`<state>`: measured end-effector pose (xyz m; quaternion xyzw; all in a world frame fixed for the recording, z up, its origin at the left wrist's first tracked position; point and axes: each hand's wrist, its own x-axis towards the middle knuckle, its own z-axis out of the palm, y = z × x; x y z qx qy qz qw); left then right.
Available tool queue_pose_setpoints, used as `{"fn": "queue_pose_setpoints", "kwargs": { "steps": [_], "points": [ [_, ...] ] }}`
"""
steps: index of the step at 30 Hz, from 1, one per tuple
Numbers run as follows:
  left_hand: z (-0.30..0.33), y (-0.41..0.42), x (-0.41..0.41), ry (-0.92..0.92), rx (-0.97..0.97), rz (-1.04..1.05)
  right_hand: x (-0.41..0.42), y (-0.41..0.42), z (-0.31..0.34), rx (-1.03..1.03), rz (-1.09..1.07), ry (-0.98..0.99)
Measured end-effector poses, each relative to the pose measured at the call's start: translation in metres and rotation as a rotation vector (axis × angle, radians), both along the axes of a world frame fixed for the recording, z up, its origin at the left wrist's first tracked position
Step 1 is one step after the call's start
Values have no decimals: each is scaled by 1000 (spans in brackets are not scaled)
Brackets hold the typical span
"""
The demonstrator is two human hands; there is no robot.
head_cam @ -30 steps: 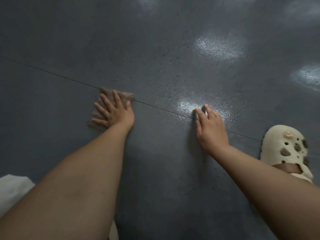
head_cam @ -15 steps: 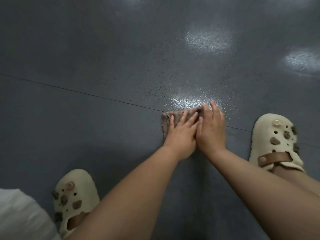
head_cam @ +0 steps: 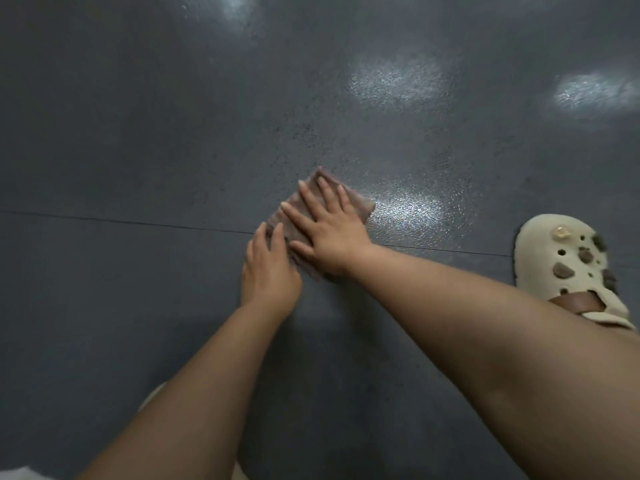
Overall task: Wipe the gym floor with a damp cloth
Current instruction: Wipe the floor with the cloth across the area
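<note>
A brownish damp cloth [head_cam: 362, 206] lies flat on the dark grey speckled gym floor [head_cam: 138, 140], across a thin seam line [head_cam: 121, 221]. My right hand [head_cam: 329, 230] presses down on the cloth with its fingers spread, covering most of it. My left hand [head_cam: 270, 271] sits just left of and nearer than the right, fingers together, with the fingertips on the cloth's near left corner. The two hands touch. Only the cloth's far and right edges show.
My right foot in a cream clog [head_cam: 568, 271] with charms and a brown strap stands on the floor at the right. Bright light reflections [head_cam: 412, 209] shine on the floor beside the cloth. A bit of white fabric [head_cam: 17, 474] shows at the bottom left.
My left hand slid the cloth to the right along the seam until it met my right hand. My right hand then moved onto the cloth, and my left hand drew back to its corner.
</note>
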<state>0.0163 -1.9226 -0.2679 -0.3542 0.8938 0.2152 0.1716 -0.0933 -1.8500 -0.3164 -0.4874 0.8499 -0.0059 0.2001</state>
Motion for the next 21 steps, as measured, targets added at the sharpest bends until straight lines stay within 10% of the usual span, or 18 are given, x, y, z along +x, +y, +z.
{"fn": "queue_pose_setpoints", "kwargs": {
  "steps": [14, 21],
  "points": [
    [6, 54, -15, -327, -53, -267, -82, 125, 2, 146, -1008, 55],
    [10, 54, -21, -173, -46, -118, 19, 68, 9, 87, -436, -60]
  ]
}}
